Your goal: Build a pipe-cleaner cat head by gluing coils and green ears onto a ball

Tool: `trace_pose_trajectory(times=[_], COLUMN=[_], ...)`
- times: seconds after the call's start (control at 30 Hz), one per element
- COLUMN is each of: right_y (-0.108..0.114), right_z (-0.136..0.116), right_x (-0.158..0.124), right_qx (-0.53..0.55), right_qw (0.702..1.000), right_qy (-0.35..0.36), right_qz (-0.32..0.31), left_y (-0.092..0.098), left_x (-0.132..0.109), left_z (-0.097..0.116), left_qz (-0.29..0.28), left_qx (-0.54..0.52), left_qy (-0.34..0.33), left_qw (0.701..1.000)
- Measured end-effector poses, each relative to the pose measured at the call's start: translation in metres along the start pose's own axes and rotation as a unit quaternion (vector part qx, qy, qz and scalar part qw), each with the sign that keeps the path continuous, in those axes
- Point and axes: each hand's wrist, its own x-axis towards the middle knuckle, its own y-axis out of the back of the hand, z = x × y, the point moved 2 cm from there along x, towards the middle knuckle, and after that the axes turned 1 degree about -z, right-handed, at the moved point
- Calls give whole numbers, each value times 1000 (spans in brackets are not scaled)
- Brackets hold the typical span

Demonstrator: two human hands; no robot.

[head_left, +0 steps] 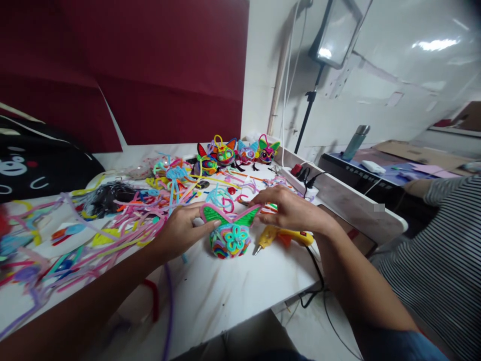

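A round pipe-cleaner figure [230, 240] in many colours, with a turquoise flower on its front and two green ears edged in pink, is at the middle of the white table [210, 296]. My left hand [184, 228] pinches its left ear between thumb and fingers. On the other side, my right hand [280, 206] has its fingers closed on the tip of the right ear. Just right of the figure, below my right hand, lies a yellow glue gun [283, 236] with its metal nozzle pointing down and left.
Tangled pipe cleaners [128, 215] cover the table's left side. Several finished figures [225, 154] stand at the back. A power strip [300, 183] lies by the right-hand raised edge. Glue-gun cable hangs over the table's edge. A person in a striped top [436, 260] is at the right.
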Motion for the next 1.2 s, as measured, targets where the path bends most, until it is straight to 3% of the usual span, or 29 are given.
trace_pose_trajectory(times=[0.43, 0.67, 1.2], right_y=[-9, -18, -42], right_z=[9, 17, 23], right_x=[4, 7, 10], right_qx=[117, 233, 338], right_qw=[992, 971, 934], right_qy=[-30, -53, -59], right_qz=[22, 23, 103], left_y=[0, -2, -9], left_x=[-6, -10, -19], left_z=[-2, -5, -13], left_qz=[13, 21, 57], left_qx=[18, 21, -4], left_qy=[19, 45, 78], left_qw=[1000, 999, 995])
